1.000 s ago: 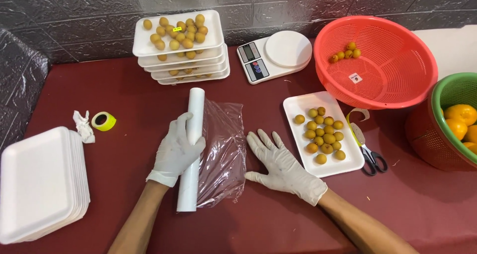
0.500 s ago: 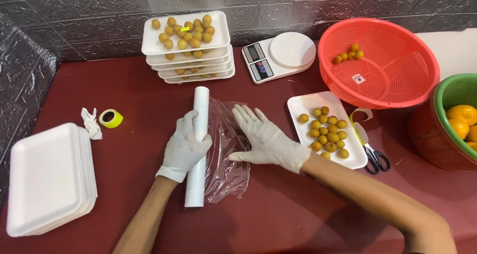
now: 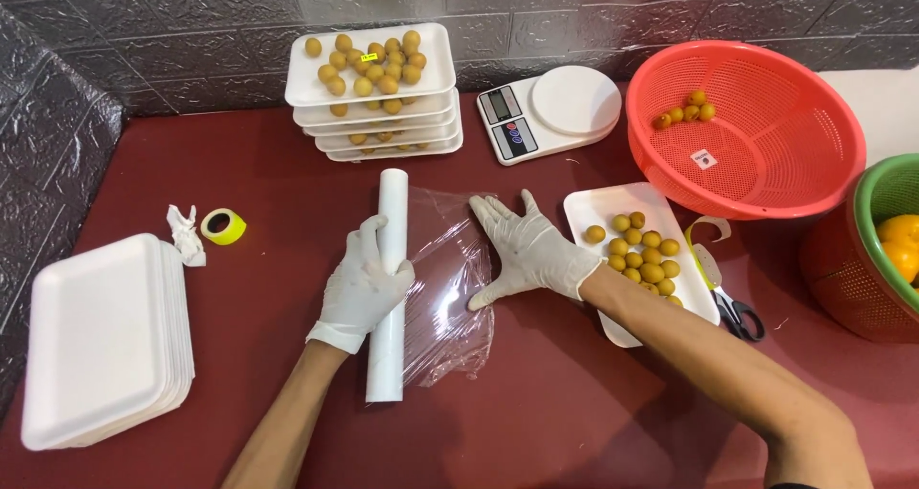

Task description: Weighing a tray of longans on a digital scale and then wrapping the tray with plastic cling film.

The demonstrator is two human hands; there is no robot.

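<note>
Since half a second ago the right hand (image 3: 525, 250) has been slid further across the pulled-out film (image 3: 450, 298), fingers spread flat on it, while the left hand (image 3: 364, 283) is kept wrapped around the white roll (image 3: 388, 298) lying on the desk (image 3: 574, 412). The thin film could be wrinkled or stuck to itself if pressed unevenly. The nearby foam tray (image 3: 613, 207) of small yellow fruit (image 3: 641, 255) could be nudged by the forearm.

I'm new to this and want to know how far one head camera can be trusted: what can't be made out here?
- Green basket: cut off by the right edge, so only some of the orange fruit shows.
- Scissors: blades hidden behind the fruit tray.
- Lower stacked trays: contents mostly covered by the top tray.
- Scale display: too small to read.
- Left hand: palm hidden around the wrap roll.
</note>
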